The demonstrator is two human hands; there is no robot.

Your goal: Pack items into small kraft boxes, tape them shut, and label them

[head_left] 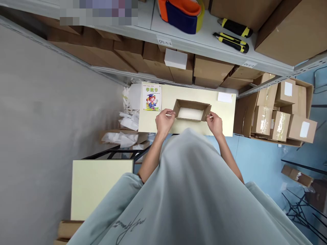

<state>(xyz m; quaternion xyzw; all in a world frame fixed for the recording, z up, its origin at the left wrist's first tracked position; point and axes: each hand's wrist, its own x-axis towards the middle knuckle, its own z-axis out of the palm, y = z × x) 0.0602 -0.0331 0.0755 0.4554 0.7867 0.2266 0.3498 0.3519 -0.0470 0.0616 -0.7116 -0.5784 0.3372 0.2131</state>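
Note:
A small open cardboard box (192, 103) with a pale inside sits in the middle of a cream table (227, 117). My left hand (165, 120) pinches the box's left flap, fingers curled on it. At the right flap my right hand (215, 123) grips the same way. A colourful booklet (152, 97) with a cartoon figure lies flat on the table just left of the box. A white card (224, 97) rests at the table's far right corner. My grey shirt hides the table's near edge.
Metal shelves behind the table hold brown cartons (212, 68), a tape dispenser (182, 13) and two yellow-black utility knives (231, 41). A large carton of small taped boxes (281, 112) stands at the right. White packing bags (129, 117) lie left; a second cream table (100, 187) is nearer.

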